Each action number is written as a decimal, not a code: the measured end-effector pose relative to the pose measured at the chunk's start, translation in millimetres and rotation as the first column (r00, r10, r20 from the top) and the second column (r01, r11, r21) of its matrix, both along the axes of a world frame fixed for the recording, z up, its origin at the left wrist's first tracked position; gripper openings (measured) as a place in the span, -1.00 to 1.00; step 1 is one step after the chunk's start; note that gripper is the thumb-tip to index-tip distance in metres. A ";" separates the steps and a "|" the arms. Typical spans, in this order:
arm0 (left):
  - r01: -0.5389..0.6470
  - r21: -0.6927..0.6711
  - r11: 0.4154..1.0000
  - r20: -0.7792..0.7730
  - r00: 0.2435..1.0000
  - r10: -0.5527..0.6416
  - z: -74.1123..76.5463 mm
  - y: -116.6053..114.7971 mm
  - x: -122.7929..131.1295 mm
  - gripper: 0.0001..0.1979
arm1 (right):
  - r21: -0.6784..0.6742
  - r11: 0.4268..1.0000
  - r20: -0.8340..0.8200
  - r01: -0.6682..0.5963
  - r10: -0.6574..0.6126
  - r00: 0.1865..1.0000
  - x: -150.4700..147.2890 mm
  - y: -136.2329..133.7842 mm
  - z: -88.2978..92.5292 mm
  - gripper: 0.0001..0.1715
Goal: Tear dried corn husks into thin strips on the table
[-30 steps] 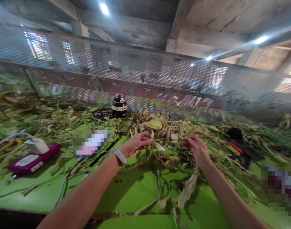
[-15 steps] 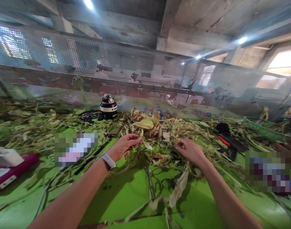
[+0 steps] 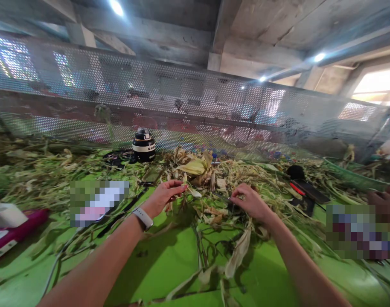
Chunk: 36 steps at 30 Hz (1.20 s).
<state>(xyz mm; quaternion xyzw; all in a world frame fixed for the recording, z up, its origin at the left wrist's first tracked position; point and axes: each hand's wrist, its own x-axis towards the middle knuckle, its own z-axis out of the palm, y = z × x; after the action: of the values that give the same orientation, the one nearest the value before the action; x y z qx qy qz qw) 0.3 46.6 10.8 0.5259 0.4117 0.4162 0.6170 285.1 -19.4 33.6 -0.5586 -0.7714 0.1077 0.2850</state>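
My left hand (image 3: 167,197), with a pale watch band (image 3: 143,218) on its wrist, is closed in a pinch on a small pale dry leaf (image 3: 193,192). Across from it, my right hand (image 3: 251,201) has thumb and forefinger pressed together just above the dark scraps; what they grip is too small to make out. Between and beyond both hands lies a heap of withered leaves and stems (image 3: 214,213). On top of that heap rests a larger yellow-green leaf (image 3: 195,166). A long curled dry leaf (image 3: 240,251) lies nearer to me.
The green table (image 3: 144,273) carries a black bottle (image 3: 144,145), a magenta power strip (image 3: 31,219) with a white plug, a cable (image 3: 59,256), and a black object with a red edge (image 3: 305,189). A green basket (image 3: 351,172) and another person's hand (image 3: 385,207) are at right. Perforated mesh (image 3: 188,106) stands behind.
My right hand has shifted slightly left, its fingertips now pinched and more visible. The left hand keeps its pinch, and the whole view has shifted a little.
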 end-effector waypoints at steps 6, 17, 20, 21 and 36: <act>-0.006 0.042 0.999 -0.053 0.999 0.009 -5.1 3.2 -0.8 -0.62 | -0.167 0.972 -0.072 -0.164 0.154 0.985 3.8 -10.5 14.0 -0.76; 0.010 0.046 0.999 -0.048 0.999 -0.008 -5.1 0.1 2.9 -0.65 | 0.014 0.971 0.388 0.239 -0.226 0.893 12.7 -1.2 0.5 -0.90; 0.008 0.036 0.999 -0.049 0.999 -0.006 -3.7 -1.2 3.8 -0.66 | -0.021 0.990 0.368 0.138 -0.120 0.922 6.4 -3.5 1.0 -0.84; 0.008 0.036 0.999 -0.043 0.999 -0.006 -3.6 -1.3 4.1 -0.66 | -0.031 0.995 0.380 0.099 -0.080 0.922 4.5 -3.7 -0.1 -0.82; 0.034 0.037 0.999 -0.069 0.997 -0.031 -17.6 6.9 2.7 -0.60 | -0.268 0.878 0.136 -0.396 0.442 0.887 -22.2 -34.8 17.5 -0.67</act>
<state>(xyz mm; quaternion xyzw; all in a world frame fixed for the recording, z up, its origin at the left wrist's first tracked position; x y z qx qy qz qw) 3.0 53.5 -6.8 0.5581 0.4162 0.3956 0.5990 262.9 -54.2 51.1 -0.4148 -0.8802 0.2020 0.1114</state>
